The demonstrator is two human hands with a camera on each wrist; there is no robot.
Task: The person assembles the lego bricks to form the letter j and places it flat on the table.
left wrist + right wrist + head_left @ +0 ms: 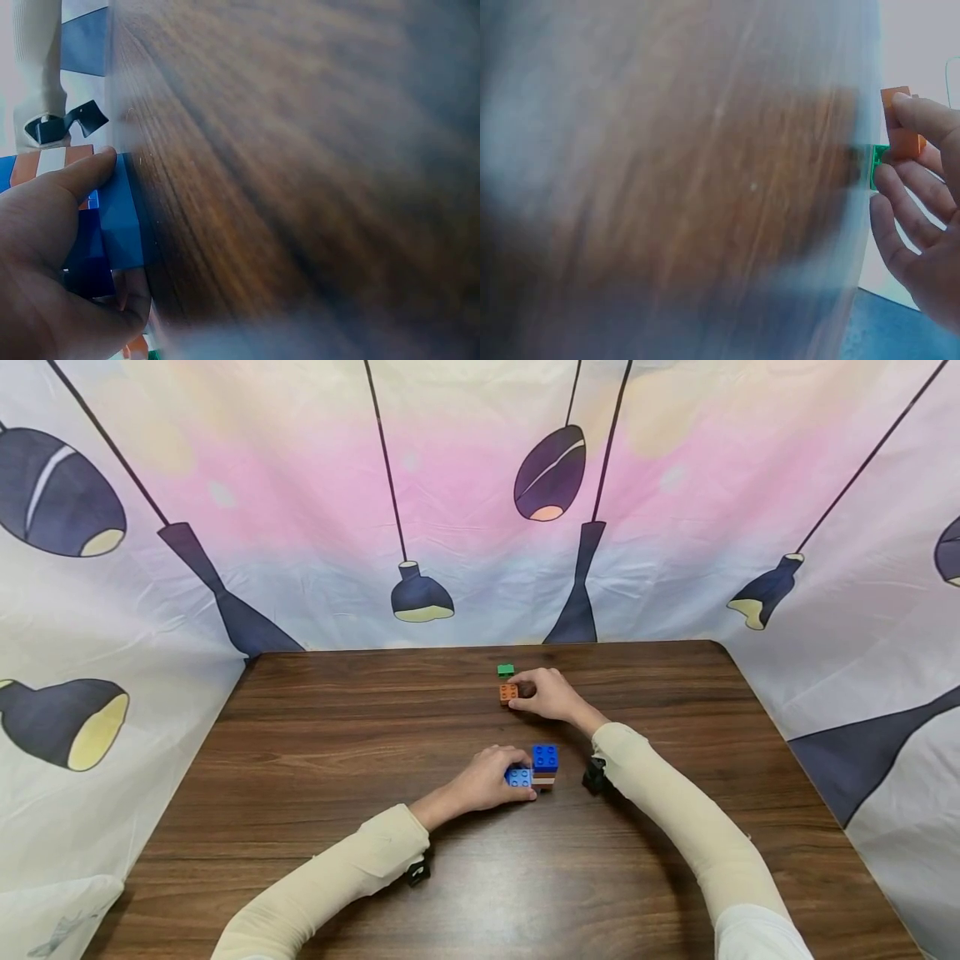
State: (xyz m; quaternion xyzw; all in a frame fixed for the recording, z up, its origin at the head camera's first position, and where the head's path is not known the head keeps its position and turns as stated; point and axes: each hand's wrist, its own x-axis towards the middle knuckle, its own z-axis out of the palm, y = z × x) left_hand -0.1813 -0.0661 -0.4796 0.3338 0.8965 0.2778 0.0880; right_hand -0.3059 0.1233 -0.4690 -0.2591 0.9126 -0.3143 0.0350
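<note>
My left hand (483, 779) holds a small stack of toy building bricks low at the middle of the table, thumb on the near side and fingers on the far side. A lighter blue brick (520, 777) shows between its fingers; beside it rises a taller part with a dark blue brick (545, 755) on top and orange and white layers below. In the left wrist view the thumb lies against a blue brick (120, 221). Farther back, my right hand (553, 695) pinches an orange brick (508, 694) between thumb and fingertips. Just behind that sits a green brick (506, 670).
The brown wooden table (337, 718) ends at a patterned cloth backdrop (480, 510), with more cloth along both sides. Dark wrist cameras (595, 775) hang below both forearms, the right one just right of the stack.
</note>
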